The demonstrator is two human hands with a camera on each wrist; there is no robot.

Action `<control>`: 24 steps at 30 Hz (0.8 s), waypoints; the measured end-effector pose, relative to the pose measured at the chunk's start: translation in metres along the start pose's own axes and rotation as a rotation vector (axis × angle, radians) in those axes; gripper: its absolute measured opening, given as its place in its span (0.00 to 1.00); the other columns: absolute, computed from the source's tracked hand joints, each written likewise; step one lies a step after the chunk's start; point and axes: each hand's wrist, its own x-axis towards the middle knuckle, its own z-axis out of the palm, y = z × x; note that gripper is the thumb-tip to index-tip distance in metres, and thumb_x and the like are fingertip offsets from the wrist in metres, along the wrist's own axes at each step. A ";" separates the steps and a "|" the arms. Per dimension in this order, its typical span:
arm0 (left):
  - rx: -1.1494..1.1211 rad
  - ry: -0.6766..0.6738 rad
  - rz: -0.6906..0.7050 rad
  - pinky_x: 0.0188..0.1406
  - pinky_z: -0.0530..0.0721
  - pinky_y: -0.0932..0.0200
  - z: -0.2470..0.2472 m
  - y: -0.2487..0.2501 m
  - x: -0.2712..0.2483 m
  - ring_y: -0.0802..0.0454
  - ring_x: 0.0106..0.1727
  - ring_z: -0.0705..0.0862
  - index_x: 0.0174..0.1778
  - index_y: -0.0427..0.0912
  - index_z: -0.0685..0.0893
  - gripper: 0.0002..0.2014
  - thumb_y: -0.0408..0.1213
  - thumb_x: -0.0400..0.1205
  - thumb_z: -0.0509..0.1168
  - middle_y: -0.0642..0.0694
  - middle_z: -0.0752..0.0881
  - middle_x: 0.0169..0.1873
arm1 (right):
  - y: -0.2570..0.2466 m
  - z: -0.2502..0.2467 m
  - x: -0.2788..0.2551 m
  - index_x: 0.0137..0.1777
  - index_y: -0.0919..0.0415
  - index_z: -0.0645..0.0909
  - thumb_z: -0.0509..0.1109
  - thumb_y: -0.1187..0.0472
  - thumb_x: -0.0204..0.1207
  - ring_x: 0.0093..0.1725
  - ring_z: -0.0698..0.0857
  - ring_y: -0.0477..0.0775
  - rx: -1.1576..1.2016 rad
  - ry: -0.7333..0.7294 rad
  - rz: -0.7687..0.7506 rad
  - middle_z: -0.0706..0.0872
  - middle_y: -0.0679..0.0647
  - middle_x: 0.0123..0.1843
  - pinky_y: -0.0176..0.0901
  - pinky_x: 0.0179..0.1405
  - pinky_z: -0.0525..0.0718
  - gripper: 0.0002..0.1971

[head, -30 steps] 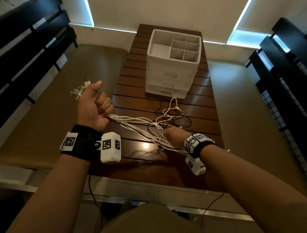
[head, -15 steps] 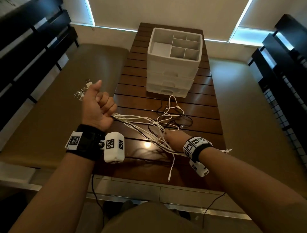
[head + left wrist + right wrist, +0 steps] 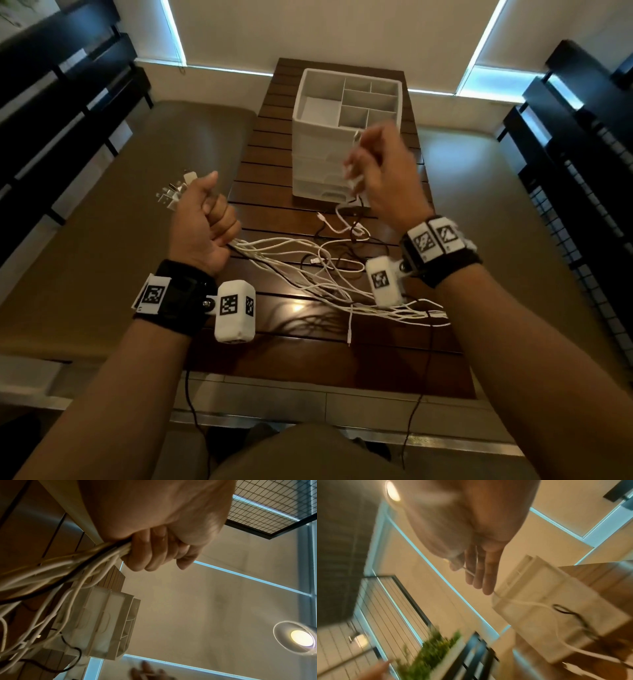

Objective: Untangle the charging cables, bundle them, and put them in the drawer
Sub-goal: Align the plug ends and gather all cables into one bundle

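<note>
Nearest: two bare forearms raised over a dark slatted wooden table [image 3: 274, 363], each wrist strapped with a black band carrying white blocks printed with square markers. Left hand [image 3: 202, 226] held upright as a fist at the table's left edge, fingers [image 3: 150, 553] curled tight round a bundle of thin, round, mostly white charging cables [image 3: 308, 274]; metal plug ends [image 3: 173, 192] fanned out above the thumb. From the fist, cords trailing loose and crossed over the slats toward the right, with at least one black strand among them and one white end hanging off the near edge. Right hand [image 3: 380, 174] lifted above the table, blurred, fingers [image 3: 481, 573] extended and close together, thumb pressing one thin white cable [image 3: 352, 164] against them; that cord dropping in a loop to the tangle. Beyond: white plastic drawer unit [image 3: 329, 154], boxy, stacked drawers closed, open-topped tray with compartments. Farther: pale blinds edged with bluish light.
</note>
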 end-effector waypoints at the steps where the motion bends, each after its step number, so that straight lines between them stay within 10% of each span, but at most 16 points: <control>1: 0.006 0.005 -0.003 0.10 0.55 0.64 0.002 -0.001 0.000 0.58 0.14 0.54 0.21 0.50 0.64 0.28 0.43 0.90 0.62 0.55 0.58 0.15 | -0.011 -0.004 0.007 0.60 0.55 0.71 0.62 0.64 0.90 0.44 0.91 0.55 0.077 0.043 -0.035 0.87 0.61 0.52 0.48 0.37 0.92 0.04; 4: 0.015 0.027 0.001 0.11 0.54 0.64 0.005 -0.001 -0.003 0.58 0.14 0.54 0.21 0.50 0.64 0.28 0.43 0.90 0.62 0.55 0.58 0.15 | -0.020 0.000 0.018 0.61 0.60 0.72 0.63 0.65 0.90 0.46 0.92 0.59 0.034 -0.077 -0.011 0.88 0.61 0.53 0.60 0.44 0.94 0.04; 17: 0.217 0.072 0.054 0.19 0.52 0.60 0.060 -0.013 -0.007 0.58 0.18 0.58 0.29 0.51 0.74 0.21 0.46 0.89 0.68 0.55 0.64 0.19 | -0.031 0.050 -0.019 0.55 0.63 0.83 0.74 0.69 0.83 0.38 0.91 0.63 0.138 -0.166 0.063 0.90 0.61 0.47 0.56 0.38 0.94 0.04; 24: 0.297 0.020 0.175 0.30 0.84 0.61 0.085 -0.028 -0.015 0.55 0.33 0.87 0.45 0.40 0.84 0.10 0.42 0.84 0.76 0.49 0.87 0.33 | -0.024 0.064 -0.035 0.50 0.54 0.84 0.73 0.62 0.85 0.41 0.92 0.63 0.206 -0.035 0.062 0.91 0.55 0.43 0.67 0.39 0.93 0.03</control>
